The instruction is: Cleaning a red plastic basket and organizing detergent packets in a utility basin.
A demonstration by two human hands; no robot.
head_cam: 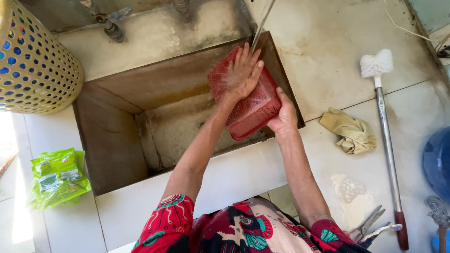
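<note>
A red perforated plastic basket (255, 110) is tilted over the right end of a deep concrete sink (117, 140). My right hand (284, 115) grips its lower right edge. My left hand (243, 72) lies flat with fingers spread on the basket's inside, under a thin stream of water (260, 26) falling from above. Water splashes over the left hand and the basket.
A yellow perforated laundry basket (35, 61) stands at the left. A green packet (58, 177) lies on the tiles by the sink. On the right lie a crumpled yellow cloth (350, 131), a long-handled white brush (386, 136), scissors (370, 224) and a blue tub (438, 161).
</note>
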